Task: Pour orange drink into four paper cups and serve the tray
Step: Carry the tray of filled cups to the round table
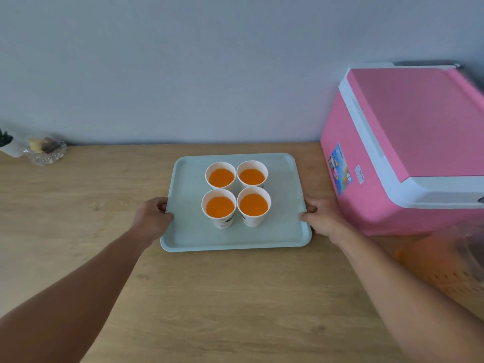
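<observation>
A pale green tray (235, 237) lay on the wooden desk (104, 195), gripped at both short edges. The left hand (153, 218) held the left rim, its thumb lying on top of the rim and its fingers (162, 205) curled under the edge. The right hand (323, 218) held the right rim in the same way, thumb on top and fingers (310, 207) tucked beneath. Whether the tray was resting flat on the desk or slightly raised could not be told.

Between the two hands, nearer the far half of the tray, stood four paper cups in a tight two-by-two block, all upright and each filled with orange drink. The near-left cup (221, 209) and near-right cup (253, 208) sat roughly level with the fingers; the far-left cup (220, 176) and far-right cup (252, 175) stood just beyond them. Neighbouring cups looked to be touching or nearly so. No finger touched a cup.

Just beyond the right hand, a pink cooler box (408, 150) with a white rim stood on the desk. Nearer than the right forearm, a blurred container (445, 260) with orange contents showed at the edge. Far off past the left hand, a glass dish (47, 153) sat by the wall.
</observation>
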Demonstrator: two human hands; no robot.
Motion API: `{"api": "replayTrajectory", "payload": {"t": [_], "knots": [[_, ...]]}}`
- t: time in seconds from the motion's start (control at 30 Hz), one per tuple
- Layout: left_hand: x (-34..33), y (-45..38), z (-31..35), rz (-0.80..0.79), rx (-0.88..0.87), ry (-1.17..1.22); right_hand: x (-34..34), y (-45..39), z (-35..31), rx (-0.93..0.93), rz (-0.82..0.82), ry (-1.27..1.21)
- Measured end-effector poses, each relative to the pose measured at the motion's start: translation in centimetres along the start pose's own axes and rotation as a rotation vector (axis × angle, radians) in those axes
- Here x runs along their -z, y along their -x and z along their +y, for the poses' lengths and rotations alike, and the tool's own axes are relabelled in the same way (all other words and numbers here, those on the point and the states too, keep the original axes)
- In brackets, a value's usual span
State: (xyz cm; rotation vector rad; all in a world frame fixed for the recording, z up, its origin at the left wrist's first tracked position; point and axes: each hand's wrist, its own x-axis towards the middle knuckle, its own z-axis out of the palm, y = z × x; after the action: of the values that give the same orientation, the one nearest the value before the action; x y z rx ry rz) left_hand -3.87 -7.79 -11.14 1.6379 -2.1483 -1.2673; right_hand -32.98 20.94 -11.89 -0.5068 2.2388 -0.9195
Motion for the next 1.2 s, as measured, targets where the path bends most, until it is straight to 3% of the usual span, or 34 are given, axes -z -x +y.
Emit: {"api": "replayTrajectory", "payload": {"t": [0.6, 1.2], "knots": [[2.2, 9.0, -3.8, -0.005, -0.022, 0.073, -2.1, 10.9, 4.4, 0.024, 0.014, -0.081], [2.8, 16.2, -6.2, -0.26, -0.205, -0.001, -4.7, 29.9, 10.6, -0.109, 0.215, -0.194]]}}
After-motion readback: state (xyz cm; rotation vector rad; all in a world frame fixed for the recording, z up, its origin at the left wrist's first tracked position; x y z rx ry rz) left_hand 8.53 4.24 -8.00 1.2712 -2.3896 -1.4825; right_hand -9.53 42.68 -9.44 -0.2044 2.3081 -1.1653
